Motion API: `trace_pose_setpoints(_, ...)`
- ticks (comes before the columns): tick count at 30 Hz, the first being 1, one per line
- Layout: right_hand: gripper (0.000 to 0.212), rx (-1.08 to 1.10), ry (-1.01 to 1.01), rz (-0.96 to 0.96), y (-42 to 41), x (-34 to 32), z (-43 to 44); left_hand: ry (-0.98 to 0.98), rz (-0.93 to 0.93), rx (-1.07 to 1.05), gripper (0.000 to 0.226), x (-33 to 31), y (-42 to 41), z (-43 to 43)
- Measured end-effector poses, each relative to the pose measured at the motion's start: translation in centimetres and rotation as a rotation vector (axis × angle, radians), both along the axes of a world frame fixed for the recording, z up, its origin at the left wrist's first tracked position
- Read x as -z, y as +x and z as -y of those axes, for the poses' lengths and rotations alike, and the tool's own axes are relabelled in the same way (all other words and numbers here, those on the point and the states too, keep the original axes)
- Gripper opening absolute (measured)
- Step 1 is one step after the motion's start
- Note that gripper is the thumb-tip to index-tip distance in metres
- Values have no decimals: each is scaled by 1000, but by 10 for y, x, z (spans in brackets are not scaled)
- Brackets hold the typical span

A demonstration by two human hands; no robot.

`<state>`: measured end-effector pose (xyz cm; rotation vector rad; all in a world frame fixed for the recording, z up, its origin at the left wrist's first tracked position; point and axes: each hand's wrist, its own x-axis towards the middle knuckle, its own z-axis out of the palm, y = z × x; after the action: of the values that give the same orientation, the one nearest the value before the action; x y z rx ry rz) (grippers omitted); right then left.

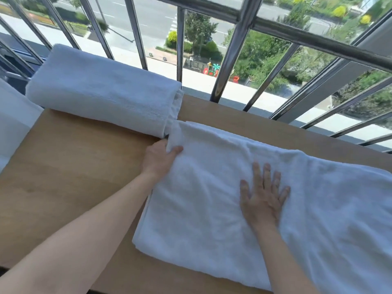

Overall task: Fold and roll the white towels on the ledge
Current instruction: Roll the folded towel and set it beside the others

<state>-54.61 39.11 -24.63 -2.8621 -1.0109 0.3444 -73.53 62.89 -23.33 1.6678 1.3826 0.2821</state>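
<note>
A white towel lies folded flat across the right half of the wooden ledge, its right part running out of view. My left hand grips the towel's far left corner, thumb on top and fingers tucked under the edge. My right hand rests flat on the towel's middle with fingers spread. A rolled white towel lies at the back left of the ledge, its open end almost touching the corner I hold.
A metal railing with slanted bars runs along the far edge of the ledge, a street and trees far below. Something white sits at the left edge. Bare wood shows at the left front of the ledge.
</note>
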Motion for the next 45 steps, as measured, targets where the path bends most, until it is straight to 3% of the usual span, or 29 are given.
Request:
trace_pose_setpoints(6, 63, 2, 19, -65, 0, -9, -5, 53, 25, -126, 29, -1, -1, 11)
trace_pose_setpoints(8, 61, -4, 105, -84, 2, -17, 7, 25, 89, -215, 43, -7, -2, 26)
trace_pose_setpoints(10, 58, 40, 146, -43, 6, -23, 27, 208, 67, -210, 57, -9, -3, 50)
trace_pose_setpoints(13, 58, 126, 141, -24, 16, -27, 55, 531, 18, 50, 52, -12, 14, 102)
trace_pose_setpoints(17, 58, 106, 244, -77, 38, -31, 71, 512, 47, 647, 51, -4, 67, 167)
trace_pose_setpoints(21, 57, 200, 206, -91, 80, -29, 101, 551, -137, 906, 67, 2, 122, 214)
trace_pose_setpoints(28, 61, 95, 9, 11, 160, -10, 184, 547, -280, 831, 78, 10, 206, 271)
trace_pose_setpoints(36, 65, 319, -62, 22, 226, -5, 277, 620, -469, 775, 71, 16, 230, 290)
trace_pose_setpoints(42, 62, 603, 180, 15, 264, -27, 265, 595, -540, 814, 76, 12, 276, 322)
trace_pose_setpoints(45, 51, 705, 256, -114, 299, -33, 258, 607, -516, 855, 73, 11, 302, 329)
